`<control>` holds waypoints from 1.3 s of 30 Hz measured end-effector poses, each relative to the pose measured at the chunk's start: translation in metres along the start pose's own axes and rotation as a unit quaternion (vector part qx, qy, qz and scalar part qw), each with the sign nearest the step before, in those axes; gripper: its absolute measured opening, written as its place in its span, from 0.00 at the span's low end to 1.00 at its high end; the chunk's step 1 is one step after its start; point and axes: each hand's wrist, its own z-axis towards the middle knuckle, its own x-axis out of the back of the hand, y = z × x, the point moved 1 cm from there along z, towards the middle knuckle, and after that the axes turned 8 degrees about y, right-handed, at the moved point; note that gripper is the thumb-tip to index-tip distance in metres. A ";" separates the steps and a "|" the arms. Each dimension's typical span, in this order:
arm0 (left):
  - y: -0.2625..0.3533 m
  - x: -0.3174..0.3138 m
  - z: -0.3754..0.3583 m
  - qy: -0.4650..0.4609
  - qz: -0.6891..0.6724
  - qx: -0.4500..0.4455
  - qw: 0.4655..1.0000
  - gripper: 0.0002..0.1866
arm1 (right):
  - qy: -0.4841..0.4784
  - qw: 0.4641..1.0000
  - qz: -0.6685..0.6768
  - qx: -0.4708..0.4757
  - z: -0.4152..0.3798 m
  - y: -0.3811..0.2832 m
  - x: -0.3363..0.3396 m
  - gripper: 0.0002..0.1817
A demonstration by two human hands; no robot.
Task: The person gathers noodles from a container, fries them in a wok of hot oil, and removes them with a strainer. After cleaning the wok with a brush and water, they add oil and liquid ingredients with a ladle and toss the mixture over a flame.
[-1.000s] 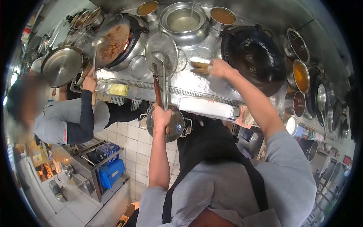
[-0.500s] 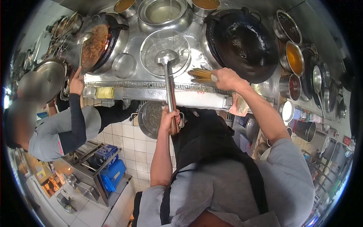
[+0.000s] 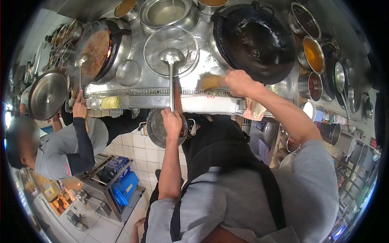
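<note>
My left hand (image 3: 172,122) is closed round the long handle of a metal ladle (image 3: 172,81). The ladle's bowl overlaps a round wire strainer (image 3: 150,52) lying on the steel stove top. The strainer's wooden handle (image 3: 178,99) runs beside the ladle and passes behind my left hand. In my right hand (image 3: 242,84) is a bamboo wok brush (image 3: 210,82), its bristles pointing left and blurred by motion. The brush is low over the stove's front ledge, just short of a large black wok (image 3: 259,48).
To the left, a co-worker's hand (image 3: 80,108) holds a ladle at a steaming wok (image 3: 97,54) of food. A pot of liquid (image 3: 189,8) stands at the back. Sauce bowls (image 3: 314,54) line the right side. A two-handled pan (image 3: 156,131) sits below the ledge.
My left hand has shifted up and left along the ladle, whose bowl has moved slightly up-left. The brush bristles have become blurred. At the left, the co-worker's ladle has moved down.
</note>
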 end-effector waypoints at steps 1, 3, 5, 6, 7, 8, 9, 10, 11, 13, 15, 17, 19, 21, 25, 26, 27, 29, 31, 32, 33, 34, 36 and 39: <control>0.002 0.001 0.002 0.006 0.009 -0.001 1.000 0.17 | -0.024 1.000 -0.001 0.013 -0.001 0.003 -0.003 0.13; 0.006 0.002 0.008 0.017 0.028 -0.005 0.999 0.17 | 0.005 1.000 0.000 0.016 -0.004 0.006 -0.001 0.13; 0.009 0.003 0.016 0.007 0.031 0.006 0.999 0.16 | -0.002 1.000 -0.009 0.003 -0.006 0.008 0.007 0.17; 0.011 0.007 0.017 0.002 0.033 0.013 0.999 0.16 | -0.022 1.000 -0.015 -0.012 -0.008 0.004 0.022 0.22; 0.013 0.012 0.019 0.000 0.034 0.021 0.999 0.16 | -0.041 0.999 -0.023 -0.027 -0.009 0.001 0.031 0.27; 0.017 0.017 0.021 -0.001 0.034 0.028 0.999 0.16 | -0.069 0.997 -0.032 -0.017 -0.007 0.005 0.024 0.27; 0.022 0.022 0.023 -0.002 0.033 0.034 0.999 0.16 | -0.097 0.994 -0.042 -0.007 -0.005 0.008 0.015 0.27; 0.027 0.026 0.025 -0.006 0.029 0.039 0.999 0.16 | -0.124 0.991 -0.052 0.002 -0.007 0.013 0.009 0.28; 0.030 0.030 0.027 -0.012 0.025 0.042 0.999 0.16 | -0.088 0.995 -0.053 0.008 -0.011 0.018 0.005 0.22; 0.037 0.038 0.030 -0.013 0.007 0.047 0.999 0.16 | -0.015 0.998 -0.058 0.023 -0.015 0.019 0.016 0.13; 0.044 0.046 0.026 -0.004 -0.020 0.052 0.998 0.17 | 0.000 0.998 -0.057 0.021 -0.023 0.016 0.034 0.13; 0.060 0.066 0.021 -0.029 -0.046 0.064 0.996 0.18 | -0.015 0.996 -0.077 0.035 -0.027 0.015 0.033 0.13; 0.066 0.076 0.016 -0.042 -0.083 0.070 0.993 0.20 | -0.060 0.989 -0.118 0.063 -0.029 0.018 0.017 0.12; 0.064 0.082 0.012 -0.047 -0.126 0.071 0.988 0.22 | -0.032 0.992 -0.114 0.053 -0.031 0.027 0.014 0.11; 0.064 0.092 -0.001 -0.060 -0.149 0.066 0.985 0.22 | 0.047 0.991 -0.113 0.050 -0.024 0.019 0.033 0.08; 0.068 0.093 -0.004 -0.068 -0.159 0.064 0.983 0.21 | 0.056 0.991 -0.107 0.054 -0.021 0.012 0.039 0.08; 0.073 0.094 -0.005 -0.075 -0.169 0.062 0.981 0.21 | 0.062 0.992 -0.092 0.066 -0.016 0.007 0.031 0.08; 0.084 0.095 -0.009 -0.074 -0.169 0.064 0.981 0.20 | 0.072 0.991 -0.063 0.089 -0.004 -0.002 0.001 0.08; 0.083 0.094 -0.010 -0.082 -0.174 0.059 0.980 0.20 | 0.040 0.993 -0.069 0.085 0.007 -0.007 -0.010 0.08; 0.083 0.096 -0.010 -0.089 -0.171 0.054 0.980 0.19 | 0.024 0.994 -0.072 0.083 0.012 -0.006 -0.013 0.08; 0.083 0.100 -0.011 -0.097 -0.168 0.049 0.980 0.19 | 0.048 0.994 -0.062 0.081 0.017 -0.002 -0.006 0.07; 0.084 0.105 -0.013 -0.106 -0.166 0.044 0.979 0.19 | 0.046 0.994 -0.067 0.078 0.015 -0.002 -0.002 0.07; 0.088 0.119 -0.018 -0.132 -0.186 0.042 0.973 0.18 | 0.045 0.993 -0.079 0.073 0.017 -0.002 0.010 0.07; 0.081 0.126 -0.023 -0.213 -0.228 0.086 0.946 0.18 | 0.029 0.994 -0.050 0.091 0.009 0.001 -0.005 0.08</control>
